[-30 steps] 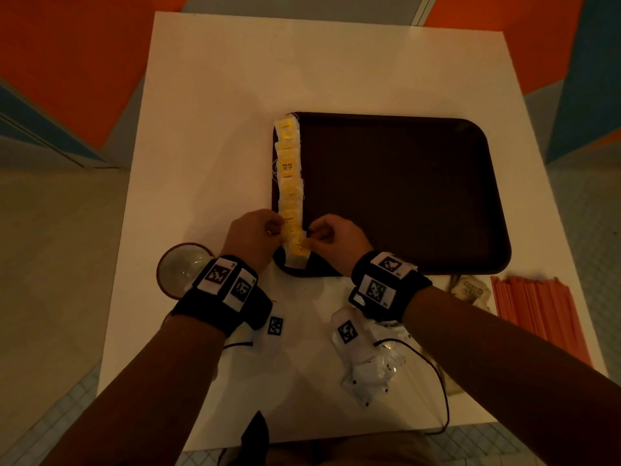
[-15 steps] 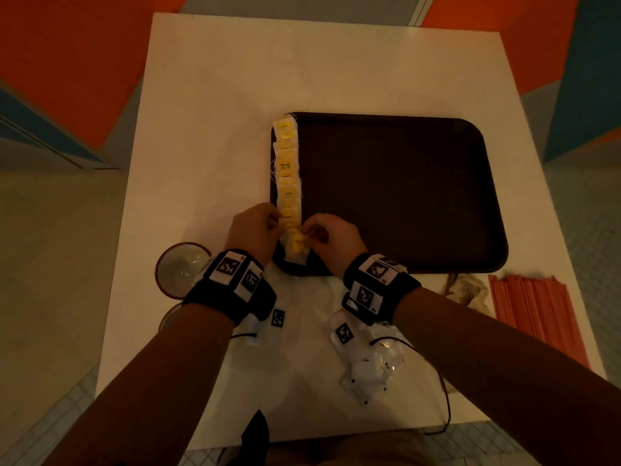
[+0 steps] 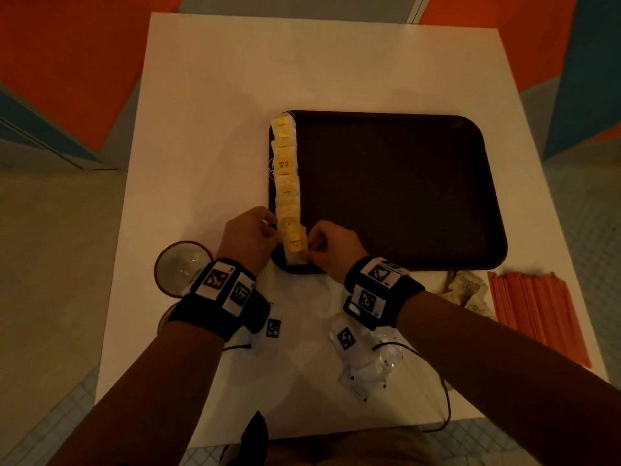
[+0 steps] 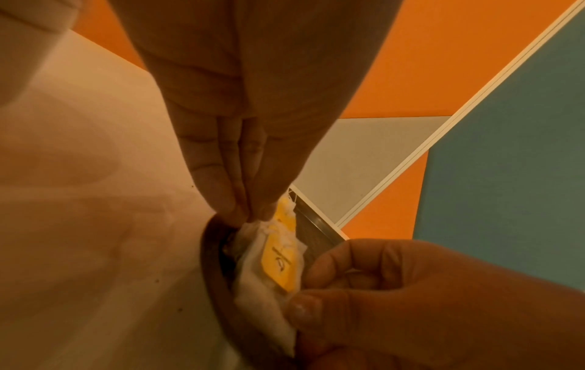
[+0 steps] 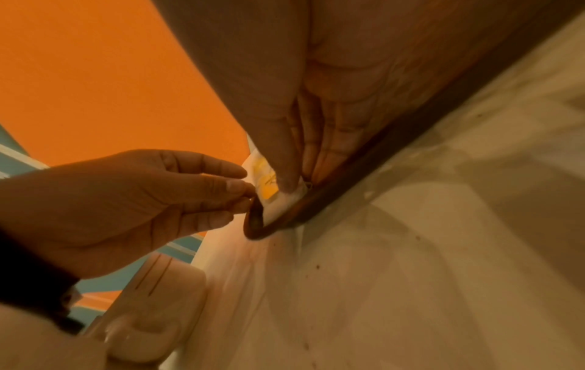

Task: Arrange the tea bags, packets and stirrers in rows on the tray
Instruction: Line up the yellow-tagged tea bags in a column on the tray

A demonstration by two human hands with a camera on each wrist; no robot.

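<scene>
A dark brown tray (image 3: 403, 196) lies on the white table. Several yellow-tagged tea bags (image 3: 285, 169) form one row along its left edge. The nearest tea bag (image 3: 295, 245) sits at the tray's near-left corner. My left hand (image 3: 274, 230) pinches its left edge with thumb and fingertips. My right hand (image 3: 311, 245) pinches its right edge. In the left wrist view my left hand (image 4: 250, 217) meets the tea bag (image 4: 278, 265) over the tray rim (image 4: 215, 262). The right wrist view shows my right hand (image 5: 294, 185) on the bag's corner (image 5: 281, 202).
Orange stirrers (image 3: 537, 314) lie in a bundle at the table's right edge, with crumpled packets (image 3: 468, 290) beside them. A red-rimmed cup (image 3: 183, 267) stands left of my left wrist. Clear plastic bags (image 3: 366, 358) and a black cable lie near the table's front edge.
Both hands stay on the nearest tea bag at the tray's near-left corner; only slight shifts of the fingers and the bag show.
</scene>
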